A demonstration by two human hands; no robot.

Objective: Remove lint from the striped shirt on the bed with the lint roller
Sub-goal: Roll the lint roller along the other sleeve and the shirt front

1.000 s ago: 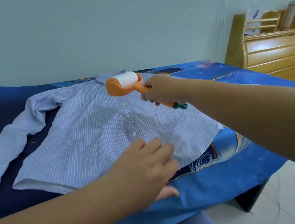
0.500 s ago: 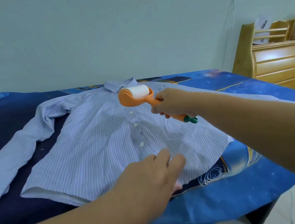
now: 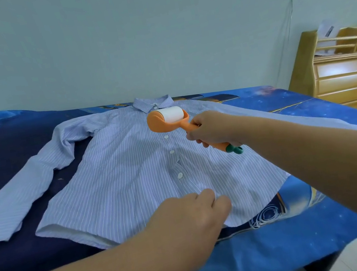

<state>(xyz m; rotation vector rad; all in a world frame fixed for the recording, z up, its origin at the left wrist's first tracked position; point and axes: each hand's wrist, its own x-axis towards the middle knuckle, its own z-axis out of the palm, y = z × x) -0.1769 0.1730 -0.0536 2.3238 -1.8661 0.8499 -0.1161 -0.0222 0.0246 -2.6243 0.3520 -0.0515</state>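
R hand (image 3: 213,129) curled round the lint roller (image 3: 170,117) handle, arm stretched fwd, just below the striped shirt (image 3: 119,169) collar. L hand (image 3: 192,223) palm-down, fingers straight, pressing the shirt's hem.

Shirt (image 3: 120,175) lying flat on bed (image 3: 308,239), collar at far side by wall. Lint roller (image 3: 171,118) sitting on chest just below collar, right hand (image 3: 211,130) gripping handle. Left hand (image 3: 188,226) pressing near hem. Dresser (image 3: 350,80) standing right of bed.
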